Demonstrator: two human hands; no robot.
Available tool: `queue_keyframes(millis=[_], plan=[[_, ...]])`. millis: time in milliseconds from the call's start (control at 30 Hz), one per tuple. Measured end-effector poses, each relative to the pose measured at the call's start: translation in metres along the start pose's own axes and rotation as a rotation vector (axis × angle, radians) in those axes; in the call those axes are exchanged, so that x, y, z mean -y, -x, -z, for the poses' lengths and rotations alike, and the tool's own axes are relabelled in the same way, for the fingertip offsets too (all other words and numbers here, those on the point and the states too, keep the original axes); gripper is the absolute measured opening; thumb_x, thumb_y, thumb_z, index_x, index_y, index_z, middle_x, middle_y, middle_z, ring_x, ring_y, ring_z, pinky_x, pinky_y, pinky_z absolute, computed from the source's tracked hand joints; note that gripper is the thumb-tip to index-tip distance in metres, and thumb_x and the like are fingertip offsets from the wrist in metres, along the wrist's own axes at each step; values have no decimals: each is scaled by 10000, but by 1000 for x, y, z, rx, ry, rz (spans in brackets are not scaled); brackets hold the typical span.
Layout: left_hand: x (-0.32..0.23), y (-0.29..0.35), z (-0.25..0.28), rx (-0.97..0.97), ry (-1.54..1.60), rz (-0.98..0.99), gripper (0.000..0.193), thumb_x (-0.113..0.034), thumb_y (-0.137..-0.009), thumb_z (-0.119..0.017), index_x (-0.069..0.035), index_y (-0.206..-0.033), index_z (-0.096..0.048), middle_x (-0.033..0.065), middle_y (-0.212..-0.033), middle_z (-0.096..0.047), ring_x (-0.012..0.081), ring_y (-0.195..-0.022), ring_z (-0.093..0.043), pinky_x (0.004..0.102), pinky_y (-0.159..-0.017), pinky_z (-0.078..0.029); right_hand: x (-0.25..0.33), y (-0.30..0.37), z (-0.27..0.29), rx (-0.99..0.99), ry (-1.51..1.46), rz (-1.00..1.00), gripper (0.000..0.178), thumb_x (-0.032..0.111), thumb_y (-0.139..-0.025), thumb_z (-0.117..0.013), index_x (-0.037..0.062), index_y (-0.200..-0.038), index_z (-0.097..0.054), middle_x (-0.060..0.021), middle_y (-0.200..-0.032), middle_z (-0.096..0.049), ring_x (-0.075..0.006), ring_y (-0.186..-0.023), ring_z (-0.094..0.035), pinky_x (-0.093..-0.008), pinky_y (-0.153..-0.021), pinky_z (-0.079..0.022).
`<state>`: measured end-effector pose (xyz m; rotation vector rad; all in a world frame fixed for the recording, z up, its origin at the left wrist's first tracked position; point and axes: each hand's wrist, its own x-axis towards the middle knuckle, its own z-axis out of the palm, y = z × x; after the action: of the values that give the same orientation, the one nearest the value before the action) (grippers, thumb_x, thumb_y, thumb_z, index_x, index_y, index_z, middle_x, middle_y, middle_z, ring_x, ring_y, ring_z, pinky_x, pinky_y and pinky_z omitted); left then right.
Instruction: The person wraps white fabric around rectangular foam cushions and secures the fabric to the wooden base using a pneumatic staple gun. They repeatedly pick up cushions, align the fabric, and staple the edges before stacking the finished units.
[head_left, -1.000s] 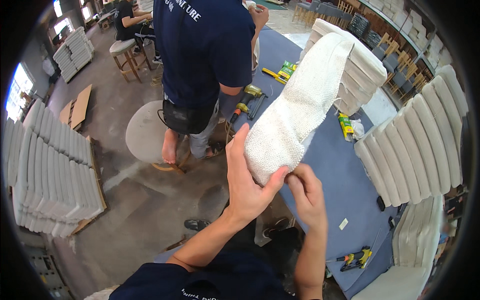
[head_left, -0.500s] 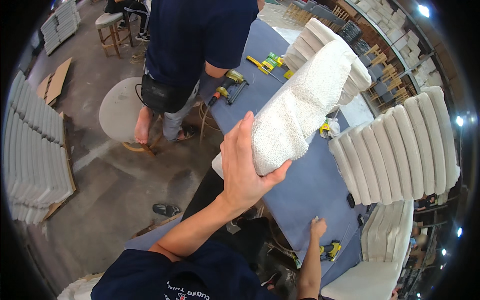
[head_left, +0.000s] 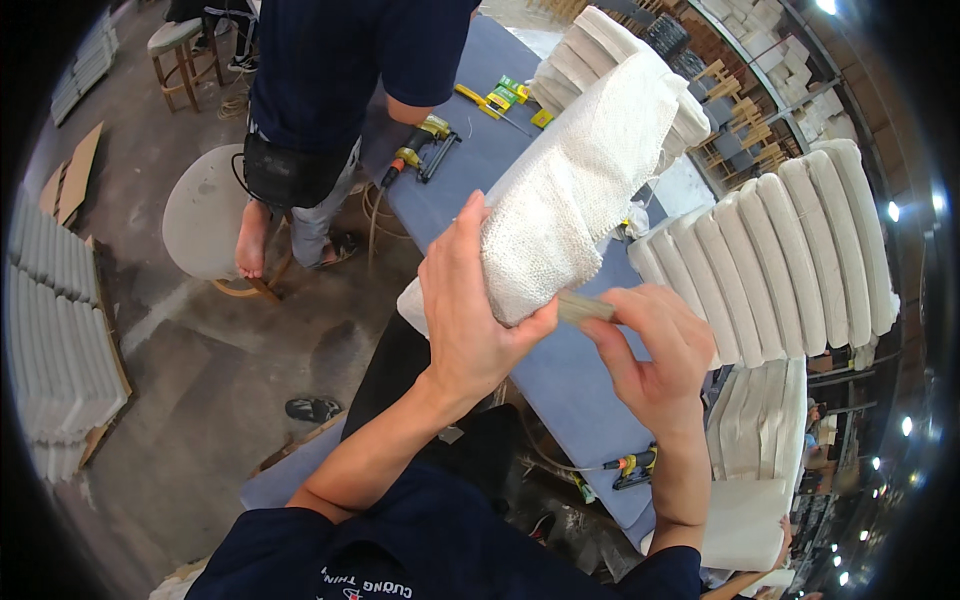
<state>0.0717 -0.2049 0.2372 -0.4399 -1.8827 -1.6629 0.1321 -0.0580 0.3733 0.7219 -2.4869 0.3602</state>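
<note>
My left hand (head_left: 468, 310) grips the near end of a cushion (head_left: 570, 190) covered in coarse white woven fabric, held tilted above the table. The thumb presses its lower edge and the fingers lie along its left side. My right hand (head_left: 655, 350) is closed, pinching a short, flat, grey-green strip (head_left: 586, 308) between thumb and fingers. The strip's other end meets the cushion's lower edge beside my left thumb. What the strip is made of, I cannot make out.
The blue-grey table (head_left: 560, 385) carries a staple gun (head_left: 632, 466) near my right forearm and another staple gun (head_left: 420, 150) farther off. Stacked pale cushions (head_left: 770, 265) stand at the right. A person in dark clothes (head_left: 355, 80) is at the far left, by a round stool (head_left: 195, 215).
My right hand has risen from the tabletop to the cushion's lower edge, bringing the flat strip into plain sight. The left hand keeps its hold on the cushion. The whole view has shifted slightly.
</note>
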Motion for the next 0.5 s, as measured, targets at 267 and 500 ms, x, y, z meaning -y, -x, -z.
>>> queue_keyframes(millis=[267,500], plan=[[-8,4,2,50,6,-17,1123,-191,-648,-949,16,-1593,-378,237,-1450,-541,424,-1340,-521,527,-1137,-367,-1,-12,-7,61,85,65,276,74,-811,-853,62,-1050,-716,-35,-779,-656,-228,-673,-609,-363,-606,-437],[-4,8,-2,6,-32,-85,1061,-183,-690,-936,12,-1583,-398,240,-1443,-544,422,-1351,-521,530,-1135,-370,15,-21,-13,113,238,109,253,105,-820,-815,93,-1047,-704,4,-722,-571,-166,-673,-587,-347,-588,-392]])
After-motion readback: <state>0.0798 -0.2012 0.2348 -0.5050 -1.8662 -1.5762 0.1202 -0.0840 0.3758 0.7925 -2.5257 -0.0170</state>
